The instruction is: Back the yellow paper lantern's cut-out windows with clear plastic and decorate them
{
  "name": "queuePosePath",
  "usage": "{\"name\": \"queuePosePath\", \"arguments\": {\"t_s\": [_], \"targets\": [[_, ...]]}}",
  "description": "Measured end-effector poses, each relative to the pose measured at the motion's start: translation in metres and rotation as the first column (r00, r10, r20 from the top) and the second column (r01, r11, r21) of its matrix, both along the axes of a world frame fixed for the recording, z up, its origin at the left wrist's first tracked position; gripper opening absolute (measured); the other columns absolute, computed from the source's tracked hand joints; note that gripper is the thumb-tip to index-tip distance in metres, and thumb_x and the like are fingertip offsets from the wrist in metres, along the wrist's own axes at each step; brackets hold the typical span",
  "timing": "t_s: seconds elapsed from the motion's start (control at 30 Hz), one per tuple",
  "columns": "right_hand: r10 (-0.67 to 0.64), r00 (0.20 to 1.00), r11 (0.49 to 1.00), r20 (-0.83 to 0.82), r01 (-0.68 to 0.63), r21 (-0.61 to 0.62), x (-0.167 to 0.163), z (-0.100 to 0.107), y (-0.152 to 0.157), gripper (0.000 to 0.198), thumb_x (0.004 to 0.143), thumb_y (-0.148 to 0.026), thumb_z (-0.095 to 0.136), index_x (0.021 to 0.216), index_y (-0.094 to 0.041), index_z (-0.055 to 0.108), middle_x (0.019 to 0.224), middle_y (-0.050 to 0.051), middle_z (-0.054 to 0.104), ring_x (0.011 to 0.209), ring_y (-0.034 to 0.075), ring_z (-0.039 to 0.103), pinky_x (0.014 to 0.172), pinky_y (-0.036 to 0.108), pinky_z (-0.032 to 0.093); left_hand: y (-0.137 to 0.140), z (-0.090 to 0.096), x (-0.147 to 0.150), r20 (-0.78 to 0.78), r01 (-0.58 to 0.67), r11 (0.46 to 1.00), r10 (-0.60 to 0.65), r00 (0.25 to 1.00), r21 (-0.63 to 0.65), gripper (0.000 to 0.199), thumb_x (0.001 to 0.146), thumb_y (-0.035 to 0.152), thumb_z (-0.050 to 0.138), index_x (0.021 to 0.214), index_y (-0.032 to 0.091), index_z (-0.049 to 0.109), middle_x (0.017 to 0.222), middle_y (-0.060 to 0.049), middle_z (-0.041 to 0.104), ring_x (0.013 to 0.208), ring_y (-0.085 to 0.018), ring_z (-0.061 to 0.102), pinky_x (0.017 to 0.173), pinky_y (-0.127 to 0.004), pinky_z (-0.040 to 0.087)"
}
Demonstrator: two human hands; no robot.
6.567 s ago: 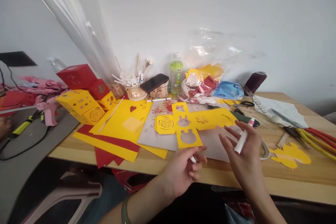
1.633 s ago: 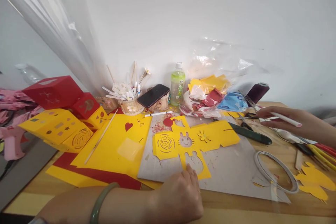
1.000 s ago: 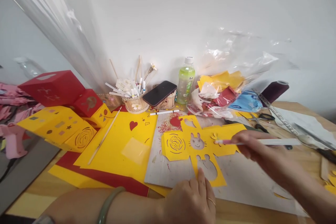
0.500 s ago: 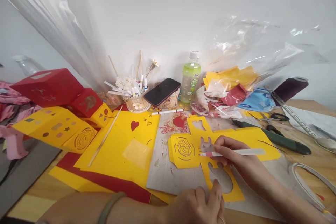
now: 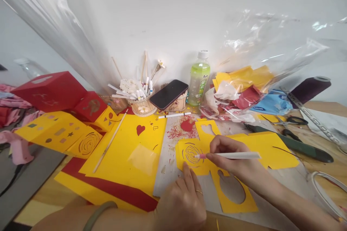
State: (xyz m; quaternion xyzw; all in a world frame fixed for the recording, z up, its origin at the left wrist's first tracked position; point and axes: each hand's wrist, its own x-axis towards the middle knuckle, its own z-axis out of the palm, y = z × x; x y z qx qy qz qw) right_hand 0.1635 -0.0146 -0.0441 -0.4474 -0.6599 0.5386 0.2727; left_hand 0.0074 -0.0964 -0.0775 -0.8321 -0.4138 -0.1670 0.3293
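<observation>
A yellow card cut-out [image 5: 271, 148] with several panels lies on the grey cutting board. One panel carries a pattern of curved slits, like a rose; another has a large rounded opening. My right hand [image 5: 233, 155] is closed round a slim white pen-shaped craft knife [image 5: 240, 155] with a pink grip. Its tip is over the rose pattern. From the near side, my left hand [image 5: 184, 198] reaches in with its index and middle fingers stretched out. Their tips rest on the lower edge of the rose panel, while the other fingers look curled.
Yellow and red paper sheets [image 5: 124, 158] lie left, bearing a thin stick [image 5: 110, 142]. Red boxes [image 5: 51, 92] stand beyond. Behind are a pen pot [image 5: 142, 106], a phone [image 5: 169, 94], a green drink bottle [image 5: 200, 79] and a plastic bag of scraps [image 5: 230, 101]. Scissors [image 5: 296, 120] lie right.
My right hand has moved the craft knife left, from the rabbit-shaped opening to the rose pattern. My left hand has shifted left and up, its fingertips now on the rose panel.
</observation>
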Motion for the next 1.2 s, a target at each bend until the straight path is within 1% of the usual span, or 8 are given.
{"name": "queuePosePath", "arguments": {"t_s": [0.07,0.17,0.27,0.37,0.57,0.73,0.9,1.2], "targets": [[0.04,0.999,0.999,-0.031,-0.04,0.012,-0.008,-0.009,0.002,0.025,0.077,-0.035,0.061,0.067,-0.022,0.043,0.057,-0.007,0.04,0.049,0.009,0.032,0.043,0.022,0.024,0.002,-0.004,-0.003,0.022,0.024,1.0,-0.024,0.999,-0.011,0.021,0.066,0.01,0.053,0.073,-0.001,0.069,0.071,-0.026,0.068,0.029,-0.017,0.048,0.022,-0.024,0.033],[0.044,0.998,0.997,-0.044,-0.041,0.072,-0.016,-0.022,0.001,0.028,0.078,-0.03,0.06,0.064,-0.022,0.038,0.059,-0.007,0.038,0.053,0.01,0.032,0.047,0.023,0.026,0.003,-0.006,-0.005,0.037,0.048,0.999,-0.048,0.998,-0.008,0.023,0.069,0.011,0.051,0.075,-0.001,0.069,0.071,-0.024,0.068,0.031,-0.018,0.051,0.023,-0.025,0.034],[0.033,0.999,0.995,-0.022,-0.031,0.099,-0.019,-0.03,-0.003,0.028,0.081,-0.032,0.057,0.064,-0.022,0.038,0.06,-0.006,0.037,0.057,0.011,0.033,0.05,0.024,0.028,0.002,-0.007,-0.005,0.01,0.071,0.997,-0.072,0.997,0.034,0.022,0.071,0.01,0.05,0.076,-0.002,0.069,0.07,-0.023,0.069,0.03,-0.017,0.05,0.023,-0.023,0.031],[0.023,1.0,0.991,0.016,-0.025,0.129,-0.019,-0.035,-0.006,0.027,0.084,-0.034,0.055,0.065,-0.022,0.039,0.061,-0.006,0.038,0.057,0.012,0.034,0.05,0.025,0.028,0.002,-0.007,-0.006,-0.018,0.068,0.997,-0.067,0.998,0.039,0.02,0.074,0.01,0.052,0.076,0.0,0.069,0.069,-0.02,0.07,0.03,-0.015,0.049,0.024,-0.021,0.03],[0.001,0.997,0.986,0.081,-0.014,0.166,-0.019,-0.037,-0.005,0.027,0.085,-0.035,0.053,0.065,-0.022,0.039,0.061,-0.005,0.041,0.056,0.012,0.037,0.049,0.025,0.028,0.003,-0.009,-0.008,-0.039,0.06,0.998,-0.059,0.998,0.025,0.02,0.078,0.011,0.051,0.078,0.001,0.069,0.07,-0.018,0.07,0.031,-0.013,0.049,0.025,-0.02,0.028],[0.014,0.994,0.978,0.106,-0.036,0.208,-0.018,-0.037,-0.005,0.029,0.085,-0.037,0.052,0.063,-0.022,0.039,0.059,-0.005,0.042,0.054,0.011,0.036,0.048,0.025,0.029,0.003,-0.013,-0.007,-0.039,0.074,0.993,-0.07,0.997,0.094,0.018,0.077,0.011,0.053,0.077,0.001,0.068,0.069,-0.018,0.07,0.03,-0.013,0.048,0.026,-0.02,0.027],[0.0,0.994,0.984,0.107,-0.019,0.177,-0.017,-0.038,-0.006,0.028,0.084,-0.034,0.055,0.064,-0.022,0.04,0.058,-0.006,0.04,0.055,0.011,0.034,0.048,0.025,0.028,0.005,-0.011,-0.007,-0.046,0.083,0.992,-0.078,0.996,0.096,0.018,0.074,0.013,0.056,0.076,0.0,0.068,0.067,-0.018,0.07,0.029,-0.013,0.047,0.026,-0.021,0.026],[0.006,0.995,0.983,0.103,-0.025,0.181,-0.017,-0.038,-0.006,0.029,0.084,-0.034,0.054,0.063,-0.022,0.039,0.06,-0.006,0.04,0.057,0.011,0.034,0.05,0.025,0.029,0.006,-0.01,-0.007,-0.025,0.069,0.994,-0.067,0.997,0.084,0.017,0.071,0.012,0.055,0.074,0.0,0.067,0.067,-0.02,0.069,0.028,-0.013,0.045,0.025,-0.021,0.025]]}}
